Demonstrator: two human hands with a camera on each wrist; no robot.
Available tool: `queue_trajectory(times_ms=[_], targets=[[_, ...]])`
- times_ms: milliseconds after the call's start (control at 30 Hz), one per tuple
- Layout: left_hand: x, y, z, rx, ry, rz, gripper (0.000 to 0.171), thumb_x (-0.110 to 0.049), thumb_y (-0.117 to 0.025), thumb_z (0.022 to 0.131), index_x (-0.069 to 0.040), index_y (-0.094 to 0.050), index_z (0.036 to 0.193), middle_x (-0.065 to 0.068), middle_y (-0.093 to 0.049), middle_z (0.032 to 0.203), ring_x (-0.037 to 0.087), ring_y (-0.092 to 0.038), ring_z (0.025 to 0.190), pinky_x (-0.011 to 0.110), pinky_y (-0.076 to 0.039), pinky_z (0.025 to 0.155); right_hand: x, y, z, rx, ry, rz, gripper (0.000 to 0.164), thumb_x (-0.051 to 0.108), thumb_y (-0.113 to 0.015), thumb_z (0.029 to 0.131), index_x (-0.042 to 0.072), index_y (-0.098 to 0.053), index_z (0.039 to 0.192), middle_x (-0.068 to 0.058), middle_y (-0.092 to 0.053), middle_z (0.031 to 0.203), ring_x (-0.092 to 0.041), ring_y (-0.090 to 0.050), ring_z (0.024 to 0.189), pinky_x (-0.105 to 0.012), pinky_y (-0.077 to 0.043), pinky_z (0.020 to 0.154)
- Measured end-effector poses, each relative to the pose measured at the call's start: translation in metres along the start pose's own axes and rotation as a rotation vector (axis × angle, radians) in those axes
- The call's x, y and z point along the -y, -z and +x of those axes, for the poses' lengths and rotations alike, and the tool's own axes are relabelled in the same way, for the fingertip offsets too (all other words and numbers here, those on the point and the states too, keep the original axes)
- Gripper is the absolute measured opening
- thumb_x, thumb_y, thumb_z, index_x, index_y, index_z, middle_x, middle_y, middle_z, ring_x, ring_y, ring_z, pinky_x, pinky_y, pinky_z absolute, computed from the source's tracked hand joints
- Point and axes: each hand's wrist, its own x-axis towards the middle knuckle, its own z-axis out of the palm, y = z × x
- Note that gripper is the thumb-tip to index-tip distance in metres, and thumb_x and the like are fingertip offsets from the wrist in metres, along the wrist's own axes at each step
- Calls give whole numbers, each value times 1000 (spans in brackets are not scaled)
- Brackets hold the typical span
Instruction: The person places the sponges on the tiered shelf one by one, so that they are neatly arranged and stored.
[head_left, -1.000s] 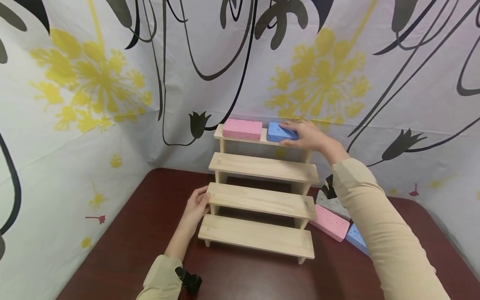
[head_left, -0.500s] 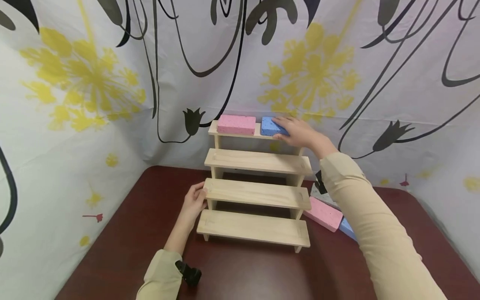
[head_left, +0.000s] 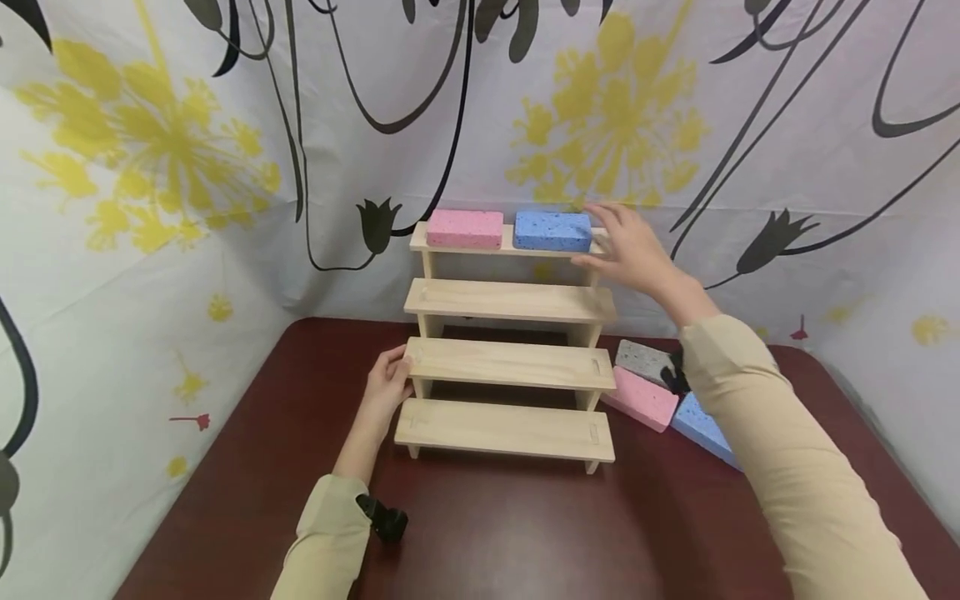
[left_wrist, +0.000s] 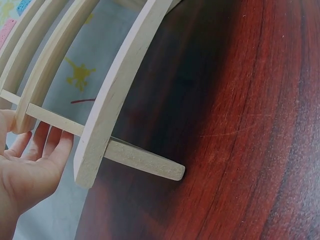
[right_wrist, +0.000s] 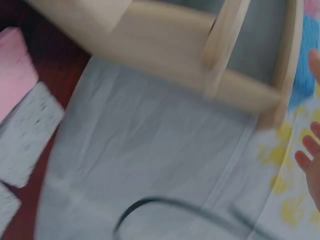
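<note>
A wooden stepped shelf (head_left: 510,364) with several tiers stands on the table. My left hand (head_left: 387,383) holds the left end of its second tier from the bottom; in the left wrist view the thumb lies on the board and the fingers (left_wrist: 57,145) curl beneath by the side support. On the top tier sit a pink sponge (head_left: 465,229) at left and a blue sponge (head_left: 552,232) to its right, a small gap between them. My right hand (head_left: 633,250) is at the blue sponge's right end, fingers spread and holding nothing.
To the right of the shelf, on the dark red-brown table (head_left: 480,525), lie a grey sponge (head_left: 641,360), another pink sponge (head_left: 643,398) and another blue sponge (head_left: 705,429), partly behind the right sleeve. A patterned white cloth (head_left: 337,125) hangs close behind the shelf.
My right hand has let go of the blue sponge and drawn back to the right, leaving it on the top tier. The left hand stays on the shelf. The head view has shifted slightly.
</note>
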Motion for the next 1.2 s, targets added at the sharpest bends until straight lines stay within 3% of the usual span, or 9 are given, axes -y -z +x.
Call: queue_trajectory(times_ms=[167, 367, 533, 667, 867, 1200], targets=[[-2, 2, 0, 4, 6, 3, 43, -21, -40, 99, -10, -32, 139, 20, -40, 138, 33, -38, 130, 51, -33, 104, -37, 0, -41, -12, -118, 68, 66, 44, -49, 92, 6, -28, 142, -28, -30, 140, -46, -27, 128, -61, -21, 105], [-2, 1, 0, 15, 1, -6, 43, -22, -39, 99, -9, -32, 139, 20, -39, 138, 33, -37, 130, 51, -33, 105, -81, -18, -106, 144, -294, 153, 64, 41, -37, 97, -5, -25, 139, -35, -38, 130, -48, -39, 117, -61, -33, 95], [-3, 0, 1, 11, -2, -21, 42, -20, -39, 99, -9, -32, 138, 20, -40, 137, 32, -38, 129, 50, -33, 105, -114, -41, -163, 298, -371, 160, 62, 41, -44, 94, -8, -36, 130, -35, -49, 117, -46, -50, 105, -58, -43, 83], [-7, -1, 1, 12, -4, -26, 42, -20, -40, 98, -8, -32, 138, 21, -40, 137, 33, -37, 130, 51, -32, 106, -129, -56, -197, 309, -392, 55, 62, 46, -54, 88, -8, -46, 119, -32, -50, 106, -42, -49, 96, -56, -44, 75], [-4, 1, 5, 0, -3, -18, 41, -20, -40, 98, -8, -33, 138, 21, -41, 136, 32, -38, 130, 51, -33, 105, -128, -66, -221, 329, -401, -23, 75, 55, -67, 74, -7, -51, 112, -31, -51, 104, -43, -49, 94, -59, -45, 74], [-1, 4, 4, -12, 16, -12, 41, -20, -40, 98, -8, -33, 138, 21, -41, 137, 33, -38, 130, 50, -33, 105, -116, -75, -229, 339, -377, -108, 97, 64, -71, 60, -10, -50, 118, -37, -42, 116, -49, -41, 102, -63, -42, 80]])
